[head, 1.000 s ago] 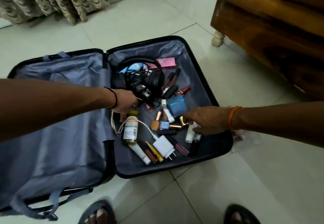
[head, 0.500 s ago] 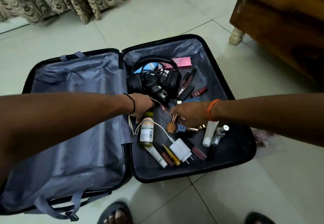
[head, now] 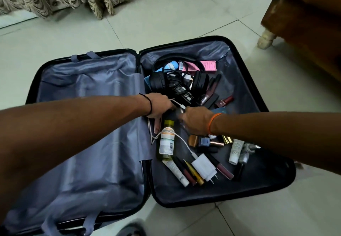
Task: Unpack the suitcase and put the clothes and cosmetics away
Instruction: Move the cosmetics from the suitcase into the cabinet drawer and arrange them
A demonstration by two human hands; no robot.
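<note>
A black suitcase [head: 238, 51] lies open flat on a pale tiled floor, seen from above by the person bending over it. Its left half shows only grey lining. The person's left hand [head: 158, 105] reaches across that lining to the hinge line and pinches a white charging cable [head: 181, 139]. The cable runs in a loop over a green bottle [head: 167, 141] and down to a white plug adapter [head: 203, 166]. Just beside it, the right hand [head: 196, 120], with an orange band at the wrist, comes in palm down over the clutter; it is blurred, so I cannot tell whether it holds anything. The right half holds the cosmetics: tubes, lipsticks and nail polish bottles [head: 203, 140] scattered loose, with black headphones [head: 177, 82] and a pink box [head: 210, 65] at the far end. A wooden cabinet [head: 304, 17] stands at far right. No clothes are in sight. The likely risk is that pulling the cable drags the bottle and adapter along, knocking small items about or snagging in the headphone wires.
</note>
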